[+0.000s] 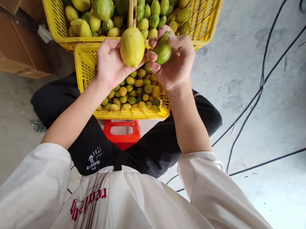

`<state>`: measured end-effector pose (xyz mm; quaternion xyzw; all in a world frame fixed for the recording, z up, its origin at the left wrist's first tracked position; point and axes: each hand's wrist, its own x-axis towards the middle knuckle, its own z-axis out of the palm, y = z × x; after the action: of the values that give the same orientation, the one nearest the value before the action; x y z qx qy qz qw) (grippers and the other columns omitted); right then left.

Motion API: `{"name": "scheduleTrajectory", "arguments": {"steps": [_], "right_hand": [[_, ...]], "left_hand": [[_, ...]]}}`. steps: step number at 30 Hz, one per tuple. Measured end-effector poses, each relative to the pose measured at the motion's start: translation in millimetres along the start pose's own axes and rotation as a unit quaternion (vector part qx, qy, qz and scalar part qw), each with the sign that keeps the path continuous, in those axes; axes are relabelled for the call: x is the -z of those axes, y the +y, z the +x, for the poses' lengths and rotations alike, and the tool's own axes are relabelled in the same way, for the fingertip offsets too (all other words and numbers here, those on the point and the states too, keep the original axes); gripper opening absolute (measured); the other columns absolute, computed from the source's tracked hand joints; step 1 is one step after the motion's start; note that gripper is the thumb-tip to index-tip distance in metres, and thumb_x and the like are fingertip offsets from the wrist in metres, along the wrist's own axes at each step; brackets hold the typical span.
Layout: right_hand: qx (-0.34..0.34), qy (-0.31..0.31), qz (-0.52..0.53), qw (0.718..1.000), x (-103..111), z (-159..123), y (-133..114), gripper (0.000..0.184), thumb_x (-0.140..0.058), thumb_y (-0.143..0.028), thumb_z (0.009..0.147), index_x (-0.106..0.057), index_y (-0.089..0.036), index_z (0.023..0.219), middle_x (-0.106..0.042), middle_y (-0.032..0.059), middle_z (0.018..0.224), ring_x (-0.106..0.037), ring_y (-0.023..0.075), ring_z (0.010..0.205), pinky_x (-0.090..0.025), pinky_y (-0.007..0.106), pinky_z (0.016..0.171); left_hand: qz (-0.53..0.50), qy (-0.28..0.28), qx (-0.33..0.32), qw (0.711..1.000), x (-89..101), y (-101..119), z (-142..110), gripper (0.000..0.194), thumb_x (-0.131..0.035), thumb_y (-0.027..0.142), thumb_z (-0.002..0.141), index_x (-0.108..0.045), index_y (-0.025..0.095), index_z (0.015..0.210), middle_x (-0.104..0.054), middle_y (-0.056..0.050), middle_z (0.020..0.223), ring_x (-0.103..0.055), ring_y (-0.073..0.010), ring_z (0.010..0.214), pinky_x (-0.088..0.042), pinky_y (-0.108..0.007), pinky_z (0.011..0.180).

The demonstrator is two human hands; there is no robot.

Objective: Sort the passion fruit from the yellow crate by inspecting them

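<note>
A large yellow lemon (132, 47) rests in my left hand (111, 64), whose palm is turned up beneath it; most of these fingers are hidden behind the fruit. Beside it, my right hand (178, 59) has its fingers curled round a green lemon (163, 50). Both hands are above the near yellow crate (87, 60), which holds many small green and yellow lemons (131, 90). Just beyond stands a wider yellow crate (205, 14), split by a divider (132, 10), with big lemons (100, 8) on the left and smaller green ones (155, 13) on the right.
A red plastic stool (123, 134) stands below the near crate, between my black-trousered legs (149, 148). Cardboard boxes (10, 39) are at the upper left. Black cables (262, 84) run over the grey concrete floor (241, 56) on the right.
</note>
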<state>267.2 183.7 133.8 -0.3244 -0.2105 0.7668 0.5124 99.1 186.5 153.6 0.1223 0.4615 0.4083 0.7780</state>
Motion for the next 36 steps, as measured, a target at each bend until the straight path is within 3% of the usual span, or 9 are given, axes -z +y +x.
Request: {"name": "scheduleTrajectory", "arguments": {"steps": [5, 10, 13, 17, 20, 25, 28, 32, 36], "right_hand": [[0.02, 0.009, 0.041, 0.999, -1, -3, -9, 0.025, -0.068, -0.033, 0.07, -0.063, -0.035, 0.095, -0.075, -0.0016, 0.101, -0.068, 0.0238, 0.099, -0.06, 0.033, 0.075], [0.004, 0.009, -0.021, 1.0, 0, -5, -12, 0.033, -0.085, -0.034, 0.075, -0.067, -0.04, 0.102, -0.078, -0.0064, 0.108, -0.073, 0.0244, 0.114, -0.065, 0.035, 0.083], [-0.021, 0.028, -0.06, 0.998, 4, -3, -4, 0.03, -0.089, -0.036, 0.078, -0.064, -0.034, 0.095, -0.07, -0.0048, 0.09, -0.065, 0.0169, 0.075, -0.051, 0.028, 0.053], [-0.042, 0.014, -0.258, 0.965, 14, 2, 9, 0.044, -0.091, -0.057, 0.078, -0.058, -0.028, 0.082, -0.054, -0.0047, 0.067, -0.046, 0.0116, 0.054, -0.025, 0.027, 0.041], [-0.091, -0.03, -0.472, 0.876, 25, 2, 12, 0.057, -0.074, -0.077, 0.096, -0.062, -0.025, 0.076, -0.052, -0.0027, 0.063, -0.05, 0.0118, 0.053, -0.035, 0.028, 0.046], [-0.246, -0.236, -0.684, 0.645, 33, 3, 17, 0.033, -0.08, -0.049, 0.102, -0.077, -0.021, 0.086, -0.072, 0.0035, 0.079, -0.074, 0.0208, 0.076, -0.059, 0.031, 0.073], [-0.098, -0.121, -0.779, 0.608, 25, 5, 17, 0.02, -0.069, -0.031, 0.106, -0.082, -0.019, 0.116, -0.077, 0.0153, 0.124, -0.077, 0.0332, 0.118, -0.064, 0.044, 0.101], [0.185, 0.103, -0.785, 0.582, 14, 4, 1, 0.086, -0.07, -0.037, 0.106, -0.029, -0.014, 0.179, -0.023, 0.0265, 0.187, -0.019, 0.0377, 0.179, -0.036, 0.062, 0.139], [0.151, 0.04, -0.809, 0.566, 16, 4, -3, 0.109, -0.071, -0.04, 0.105, 0.0, -0.017, 0.185, -0.002, 0.022, 0.193, 0.002, 0.0378, 0.182, -0.022, 0.066, 0.144]], "left_hand": [[0.007, -0.015, -0.036, 0.999, -1.0, 11, -1, 0.052, -0.024, 0.03, 0.116, -0.074, 0.022, 0.129, -0.086, -0.005, 0.122, -0.066, -0.0276, 0.149, -0.061, -0.036, 0.113], [0.041, 0.007, -0.063, 0.997, -1.6, 20, -5, 0.047, -0.034, 0.045, 0.122, -0.072, 0.028, 0.099, -0.084, 0.003, 0.121, -0.059, -0.0205, 0.155, -0.061, -0.022, 0.106], [0.085, 0.025, -0.055, 0.995, 1.1, 12, -1, 0.035, -0.038, 0.031, 0.118, -0.073, 0.023, 0.118, -0.08, 0.0, 0.115, -0.068, -0.0258, 0.148, -0.061, -0.027, 0.095], [0.238, 0.018, 0.017, 0.971, 14.7, -10, 8, 0.02, -0.08, 0.044, 0.098, -0.072, 0.029, 0.107, -0.08, -0.002, 0.108, -0.074, -0.0312, 0.128, -0.062, -0.036, 0.084], [0.497, 0.028, -0.038, 0.866, 29.5, -16, 10, 0.042, -0.084, 0.048, 0.09, -0.07, 0.027, 0.123, -0.079, -0.006, 0.121, -0.069, -0.0359, 0.135, -0.06, -0.044, 0.102], [0.825, -0.116, -0.007, 0.554, 45.7, -8, 0, 0.068, -0.078, 0.038, 0.087, -0.061, 0.021, 0.151, -0.074, -0.012, 0.146, -0.068, -0.0373, 0.14, -0.053, -0.046, 0.119], [0.886, -0.14, 0.044, 0.44, 49.5, -10, -10, 0.067, -0.073, 0.03, 0.091, -0.06, 0.019, 0.155, -0.073, -0.017, 0.148, -0.072, -0.0387, 0.135, -0.057, -0.045, 0.114], [0.922, -0.131, 0.047, 0.362, 55.0, -18, -17, 0.065, -0.068, 0.02, 0.095, -0.057, 0.015, 0.159, -0.067, -0.022, 0.154, -0.07, -0.0385, 0.136, -0.058, -0.044, 0.111], [0.927, -0.082, -0.002, 0.367, 54.5, -9, -13, 0.063, -0.067, 0.02, 0.099, -0.056, 0.019, 0.161, -0.063, -0.023, 0.158, -0.064, -0.0392, 0.144, -0.059, -0.047, 0.111]]}}
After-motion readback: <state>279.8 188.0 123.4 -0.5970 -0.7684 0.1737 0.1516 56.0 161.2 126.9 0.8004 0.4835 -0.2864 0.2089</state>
